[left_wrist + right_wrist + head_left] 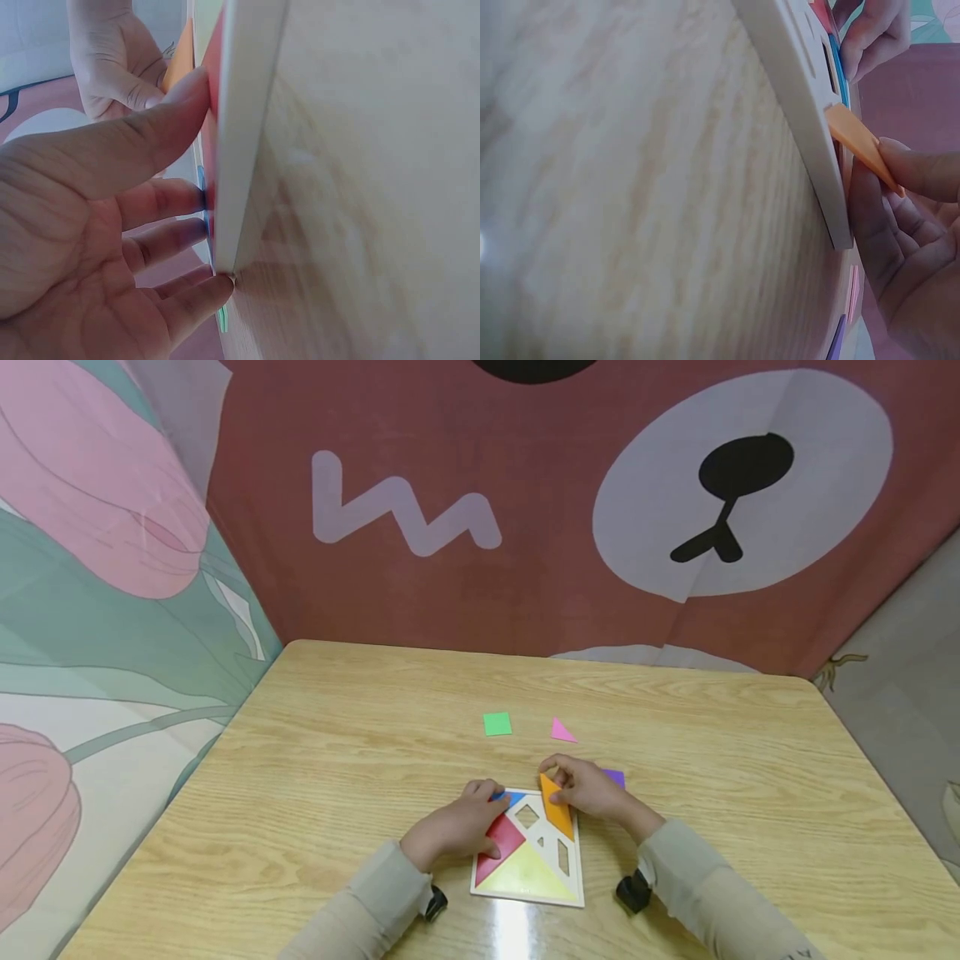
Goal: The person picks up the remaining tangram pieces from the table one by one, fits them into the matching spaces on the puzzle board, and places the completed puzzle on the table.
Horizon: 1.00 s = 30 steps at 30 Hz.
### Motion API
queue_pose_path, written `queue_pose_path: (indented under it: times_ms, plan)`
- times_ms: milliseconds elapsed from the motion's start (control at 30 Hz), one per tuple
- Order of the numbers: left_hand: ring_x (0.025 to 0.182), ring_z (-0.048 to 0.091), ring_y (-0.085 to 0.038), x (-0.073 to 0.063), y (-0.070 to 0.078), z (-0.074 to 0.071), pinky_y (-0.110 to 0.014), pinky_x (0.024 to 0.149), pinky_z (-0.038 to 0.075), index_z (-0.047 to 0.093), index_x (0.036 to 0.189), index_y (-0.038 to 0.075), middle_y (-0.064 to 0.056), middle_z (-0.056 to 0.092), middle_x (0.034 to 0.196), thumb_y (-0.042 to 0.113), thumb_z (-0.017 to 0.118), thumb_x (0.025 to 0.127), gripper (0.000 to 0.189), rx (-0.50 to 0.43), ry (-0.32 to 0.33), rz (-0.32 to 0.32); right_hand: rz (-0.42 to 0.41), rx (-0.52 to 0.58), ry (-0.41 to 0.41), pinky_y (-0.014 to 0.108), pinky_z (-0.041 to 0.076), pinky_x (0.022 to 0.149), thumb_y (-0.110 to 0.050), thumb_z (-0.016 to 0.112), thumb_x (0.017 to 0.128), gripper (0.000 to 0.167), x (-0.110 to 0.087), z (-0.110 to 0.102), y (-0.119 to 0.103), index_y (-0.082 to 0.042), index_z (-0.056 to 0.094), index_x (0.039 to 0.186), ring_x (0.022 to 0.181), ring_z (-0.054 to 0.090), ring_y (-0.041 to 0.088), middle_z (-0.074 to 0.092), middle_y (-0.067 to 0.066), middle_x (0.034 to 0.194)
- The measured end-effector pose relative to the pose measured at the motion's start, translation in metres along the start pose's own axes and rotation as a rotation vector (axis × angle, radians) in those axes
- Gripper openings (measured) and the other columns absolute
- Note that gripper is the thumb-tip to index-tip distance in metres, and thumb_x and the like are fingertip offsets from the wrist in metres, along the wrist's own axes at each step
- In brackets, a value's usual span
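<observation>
One orange piece [557,807] in the head view: where?

At the board's [575,860] one o'clock, in the right hand [587,787]. I'd say it's being seated; next calls for lowering it flat.

Left wrist?

The left hand [82,240] lies spread, thumb on red [216,67] (steadying, probably).

Right wrist?

Thumb and fingers pinch the orange piece, tilted against the board.

Cartoon-printed hangings [540,593] and a wood-grain table [360,735] suggest a playroom.

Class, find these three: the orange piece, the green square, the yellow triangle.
orange piece [558,817], head view, face below the thumb
green square [497,724], head view, middle of its face
yellow triangle [525,876], head view, middle of its face
</observation>
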<state>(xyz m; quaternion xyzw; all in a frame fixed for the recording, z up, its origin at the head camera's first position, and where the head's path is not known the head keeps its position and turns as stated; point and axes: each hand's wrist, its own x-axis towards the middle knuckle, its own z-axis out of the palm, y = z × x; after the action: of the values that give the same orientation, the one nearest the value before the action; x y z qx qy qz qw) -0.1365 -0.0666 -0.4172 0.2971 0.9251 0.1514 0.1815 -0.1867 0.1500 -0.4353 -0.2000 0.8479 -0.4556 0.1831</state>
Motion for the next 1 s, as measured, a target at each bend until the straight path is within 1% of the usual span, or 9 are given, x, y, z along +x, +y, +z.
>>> queue_pose_path:
  times_ms: [167,400,567,800,1000]
  plan:
    - [0.114,0.026,-0.020,-0.0003,0.0007,-0.0006,-0.027,0.090,0.033,0.040,0.129,0.003,-0.005,0.031,0.126,0.028,0.066,0.075,0.064,0.009,0.004,0.012,-0.032,0.008,-0.013,0.023,0.039,0.048,0.004,0.061,0.075,0.034,-0.0021,0.0005,-0.0020,0.000,0.051,0.107,0.058,0.044,0.015,0.048,0.006,0.074]
    - [0.115,0.026,-0.020,0.0004,0.0003,0.0006,-0.026,0.091,0.032,0.039,0.130,0.006,-0.004,0.031,0.128,0.031,0.066,0.074,0.066,0.015,-0.003,-0.006,-0.011,-0.003,-0.003,0.023,0.039,0.049,0.006,0.060,0.074,0.035,-0.0034,0.0032,-0.0013,-0.002,0.052,0.108,0.060,0.044,0.016,0.047,0.005,0.074]
    - [0.115,0.026,-0.020,0.0004,0.0005,0.0003,-0.026,0.091,0.032,0.039,0.130,0.005,-0.004,0.031,0.128,0.029,0.066,0.075,0.066,0.011,-0.004,-0.007,-0.001,-0.002,0.003,0.023,0.039,0.049,0.005,0.060,0.074,0.032,-0.0043,0.0036,-0.0004,-0.002,0.052,0.105,0.061,0.043,0.016,0.047,0.006,0.076]
    - [0.116,0.026,-0.021,0.0000,0.0004,0.0012,-0.027,0.091,0.032,0.039,0.130,0.005,-0.006,0.030,0.129,0.029,0.066,0.074,0.066,0.005,0.001,-0.003,-0.006,-0.020,0.003,0.023,0.039,0.050,0.003,0.061,0.075,0.030,-0.0059,0.0035,0.0013,-0.003,0.052,0.102,0.062,0.043,0.016,0.047,0.006,0.078]
    - [0.116,0.025,-0.021,0.0007,-0.0002,0.0023,-0.028,0.091,0.032,0.039,0.130,0.007,-0.005,0.030,0.130,0.029,0.066,0.074,0.066,0.009,0.003,-0.016,-0.014,-0.048,0.005,0.023,0.040,0.051,0.003,0.062,0.074,0.029,-0.0072,0.0046,-0.0002,-0.002,0.052,0.101,0.062,0.044,0.015,0.047,0.005,0.076]
